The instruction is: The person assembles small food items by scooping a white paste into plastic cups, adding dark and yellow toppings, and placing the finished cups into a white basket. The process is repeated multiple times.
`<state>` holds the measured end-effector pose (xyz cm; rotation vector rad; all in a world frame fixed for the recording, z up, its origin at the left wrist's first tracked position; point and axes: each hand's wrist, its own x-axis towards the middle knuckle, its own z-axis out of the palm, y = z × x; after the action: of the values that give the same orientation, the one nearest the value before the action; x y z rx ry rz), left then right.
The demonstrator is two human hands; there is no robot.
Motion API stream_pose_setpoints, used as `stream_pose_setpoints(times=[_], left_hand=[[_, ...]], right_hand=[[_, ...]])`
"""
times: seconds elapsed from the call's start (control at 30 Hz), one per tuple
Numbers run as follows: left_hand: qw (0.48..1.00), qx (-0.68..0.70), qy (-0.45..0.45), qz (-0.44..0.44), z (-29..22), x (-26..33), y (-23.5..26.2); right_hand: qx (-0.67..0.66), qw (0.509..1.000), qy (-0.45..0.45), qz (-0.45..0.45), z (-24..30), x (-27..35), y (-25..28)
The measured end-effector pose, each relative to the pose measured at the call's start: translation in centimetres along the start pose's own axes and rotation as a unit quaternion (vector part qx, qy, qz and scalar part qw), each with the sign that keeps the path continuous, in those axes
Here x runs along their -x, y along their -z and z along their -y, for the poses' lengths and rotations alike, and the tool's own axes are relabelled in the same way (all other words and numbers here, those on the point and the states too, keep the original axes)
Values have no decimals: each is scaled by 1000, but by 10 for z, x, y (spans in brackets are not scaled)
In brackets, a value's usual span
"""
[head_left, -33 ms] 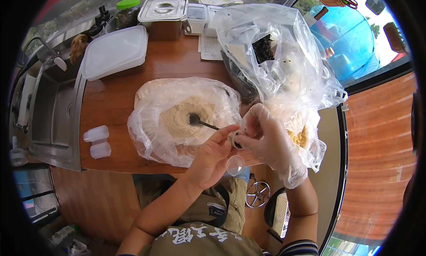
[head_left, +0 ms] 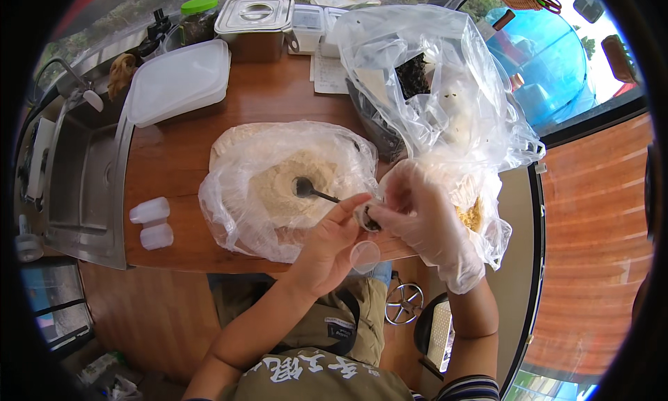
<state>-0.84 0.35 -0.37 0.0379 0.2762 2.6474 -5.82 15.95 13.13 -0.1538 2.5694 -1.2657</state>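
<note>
My right hand (head_left: 424, 217) wears a thin, translucent plastic glove. The spoon (head_left: 311, 190) is dark metal, the powder (head_left: 282, 185) matt, its bag (head_left: 240, 220) glossy, the counter (head_left: 271, 95) polished wood.

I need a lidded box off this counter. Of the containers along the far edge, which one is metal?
The steel box with a handled lid at the far edge. The flat container left of it is white translucent plastic, and the jar behind has a green lid.
</note>
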Motion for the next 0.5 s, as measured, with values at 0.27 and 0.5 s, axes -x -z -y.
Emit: stream_pose_setpoints(times=[0.27,0.5], left_hand=[[997,48,-38,-39,-24,3,12],[998,36,-44,-20,-27,4,19]], right_hand=[[-67,995,2,-72,-29,-17,6],[-35,989,-38,-138,-88,6,-54]])
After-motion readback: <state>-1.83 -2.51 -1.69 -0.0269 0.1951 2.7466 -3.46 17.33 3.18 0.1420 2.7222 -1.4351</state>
